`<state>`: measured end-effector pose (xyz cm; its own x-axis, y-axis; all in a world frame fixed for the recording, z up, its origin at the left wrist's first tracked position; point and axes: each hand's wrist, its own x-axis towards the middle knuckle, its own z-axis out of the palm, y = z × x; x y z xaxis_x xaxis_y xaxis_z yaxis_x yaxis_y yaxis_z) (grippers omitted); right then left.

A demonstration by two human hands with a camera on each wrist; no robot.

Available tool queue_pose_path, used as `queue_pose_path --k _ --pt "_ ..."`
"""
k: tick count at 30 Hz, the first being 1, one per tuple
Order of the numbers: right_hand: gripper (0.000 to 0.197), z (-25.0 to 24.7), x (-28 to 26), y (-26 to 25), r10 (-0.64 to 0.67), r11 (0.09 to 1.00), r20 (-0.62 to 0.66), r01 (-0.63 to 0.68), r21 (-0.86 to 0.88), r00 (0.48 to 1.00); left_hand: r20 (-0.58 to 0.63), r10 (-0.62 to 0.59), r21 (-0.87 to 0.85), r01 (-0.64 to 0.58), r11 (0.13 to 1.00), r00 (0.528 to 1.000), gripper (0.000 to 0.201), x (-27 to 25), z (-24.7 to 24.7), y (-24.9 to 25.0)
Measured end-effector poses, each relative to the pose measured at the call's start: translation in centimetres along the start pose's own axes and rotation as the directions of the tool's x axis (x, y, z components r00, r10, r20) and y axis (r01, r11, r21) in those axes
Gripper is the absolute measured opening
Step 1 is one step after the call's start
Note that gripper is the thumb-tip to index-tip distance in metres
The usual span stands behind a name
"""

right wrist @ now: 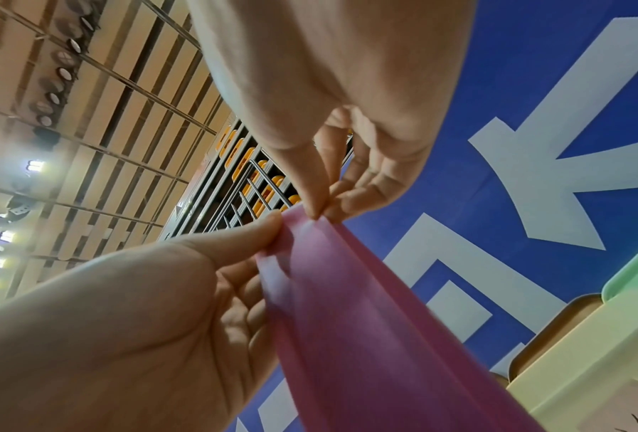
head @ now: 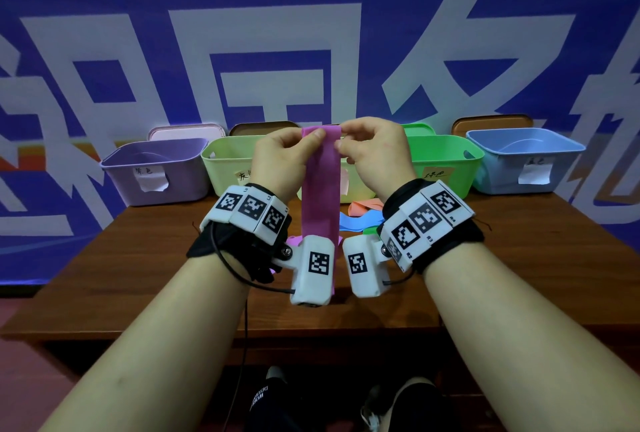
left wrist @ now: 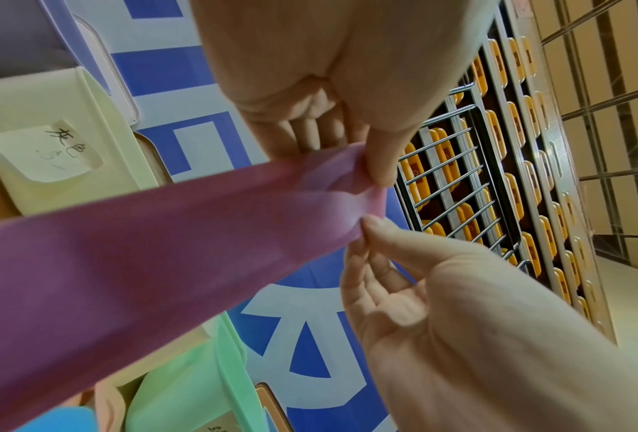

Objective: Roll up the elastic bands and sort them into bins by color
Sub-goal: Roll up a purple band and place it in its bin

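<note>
Left hand (head: 280,154): raised above the table, thumb and fingertips pinching the upper left corner of the pink band (head: 320,189); remaining fingers curled in behind the band.
Right hand (head: 372,151): level with the left, thumb and forefinger pinching the upper right corner of the same band; other fingers loosely bent, holding nothing else.
Pink band: held flat and upright between both hands, its top edge at fingertip height, the strip hanging straight down between the wrists, in front of the row of bins; its lower end is hidden behind the wrist cameras.

Head view only: wooden table (head: 138,258); a row of bins along its far edge against the blue wall, namely purple bin (head: 156,172), pale green bin (head: 228,168), bright green bin (head: 446,161) and blue bin (head: 523,161), each with a paper label; loose bands (head: 363,215) in orange, blue and green lying on the table just behind the right wrist.
Left wrist view only: the band's top edge is bunched and slightly folded between the two thumbs (left wrist: 378,163); the label on the pale green bin is seen close up.
Right wrist view only: the band's long edge curls inward below the pinch; ceiling lights and a metal rack with yellow items show behind the hands.

Room: bare tabletop lies left of the hands and along the near edge; the bins stand close together, the purple and pale green ones nearly touching
</note>
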<state>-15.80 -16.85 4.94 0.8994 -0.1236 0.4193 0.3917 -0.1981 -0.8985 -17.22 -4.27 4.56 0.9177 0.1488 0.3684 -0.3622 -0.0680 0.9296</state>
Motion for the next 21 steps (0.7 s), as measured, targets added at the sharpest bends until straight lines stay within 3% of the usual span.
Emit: queue_pose_path --k 11,21 --pt "0.021 -0.31 -0.38 -0.15 -0.016 1.0 0.021 0.016 -0.005 1.0 0.026 -0.022 -0.019 0.023 1.0 0.999 0.012 0.01 -0.08 0.35" --pt "0.026 0.53 -0.66 0.18 -0.026 0.999 0.024 0.027 -0.031 0.999 -0.037 -0.006 -0.012 0.006 1.0 0.999 0.008 0.15 0.25 -0.28"
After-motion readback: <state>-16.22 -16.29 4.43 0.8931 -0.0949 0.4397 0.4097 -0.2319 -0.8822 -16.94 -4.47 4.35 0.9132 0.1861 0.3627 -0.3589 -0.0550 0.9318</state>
